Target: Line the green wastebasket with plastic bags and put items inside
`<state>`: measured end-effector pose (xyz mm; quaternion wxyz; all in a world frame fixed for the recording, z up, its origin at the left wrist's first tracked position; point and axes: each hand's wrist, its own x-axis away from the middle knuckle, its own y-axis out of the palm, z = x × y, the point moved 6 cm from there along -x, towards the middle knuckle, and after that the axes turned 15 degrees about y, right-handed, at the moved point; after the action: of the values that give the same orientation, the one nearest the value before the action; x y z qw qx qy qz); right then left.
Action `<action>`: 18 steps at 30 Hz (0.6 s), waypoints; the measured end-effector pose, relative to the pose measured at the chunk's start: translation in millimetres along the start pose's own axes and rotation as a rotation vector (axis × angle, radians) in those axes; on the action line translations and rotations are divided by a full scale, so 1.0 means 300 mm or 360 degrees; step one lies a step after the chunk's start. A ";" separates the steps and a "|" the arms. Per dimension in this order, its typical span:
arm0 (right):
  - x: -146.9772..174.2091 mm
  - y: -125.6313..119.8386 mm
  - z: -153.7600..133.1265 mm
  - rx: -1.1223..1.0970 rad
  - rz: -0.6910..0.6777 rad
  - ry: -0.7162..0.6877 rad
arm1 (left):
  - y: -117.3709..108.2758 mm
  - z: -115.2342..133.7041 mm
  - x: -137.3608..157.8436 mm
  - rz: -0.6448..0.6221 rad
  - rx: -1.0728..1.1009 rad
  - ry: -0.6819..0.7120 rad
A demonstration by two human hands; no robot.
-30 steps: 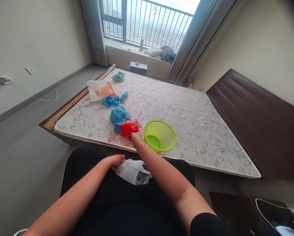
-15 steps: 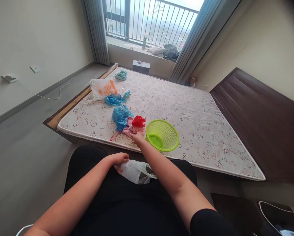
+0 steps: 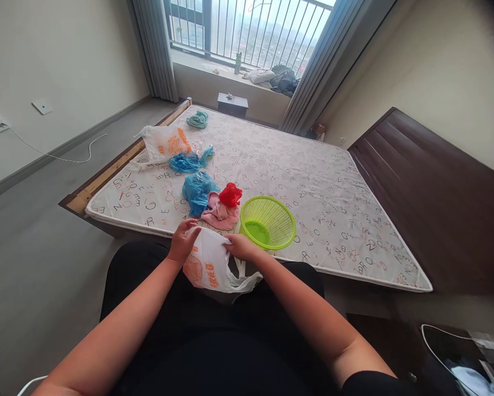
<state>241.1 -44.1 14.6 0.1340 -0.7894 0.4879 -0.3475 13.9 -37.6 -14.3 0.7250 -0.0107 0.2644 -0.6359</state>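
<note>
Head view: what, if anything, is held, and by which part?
White plastic carrier bag: left hand at its upper left corner, right hand at its upper right edge.

The bag (image 3: 208,261) is before you, and beyond it on the mattress (image 3: 313,192) the basket (image 3: 278,217) stands right of the cloth (image 3: 221,216).

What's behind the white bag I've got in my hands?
Just beyond the white bag, you can see the pink cloth lying on the mattress. The bag covers whatever is directly behind it, so that part can't be seen.
</note>
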 end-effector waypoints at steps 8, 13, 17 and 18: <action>-0.173 -0.277 -0.152 -0.0677 0.0417 0.0072 | -0.035 -0.063 -0.001 0.0283 -0.0331 -0.0024; -0.323 -0.443 -0.118 -0.0999 0.0734 0.0260 | 0.063 -0.094 -0.015 -0.0139 -0.0472 0.0074; -0.356 -0.459 -0.061 -0.0940 0.0905 0.0495 | 0.118 -0.168 -0.033 -0.0414 -0.0486 -0.0075; -0.349 -0.455 -0.056 -0.0826 0.0969 0.0520 | 0.123 -0.188 -0.037 -0.0445 -0.0484 -0.0123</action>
<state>292.7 114.9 58.1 -0.0517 -0.5516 0.7846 -0.2785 24.7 -2.0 -71.7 0.6294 -0.1810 0.3253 -0.6821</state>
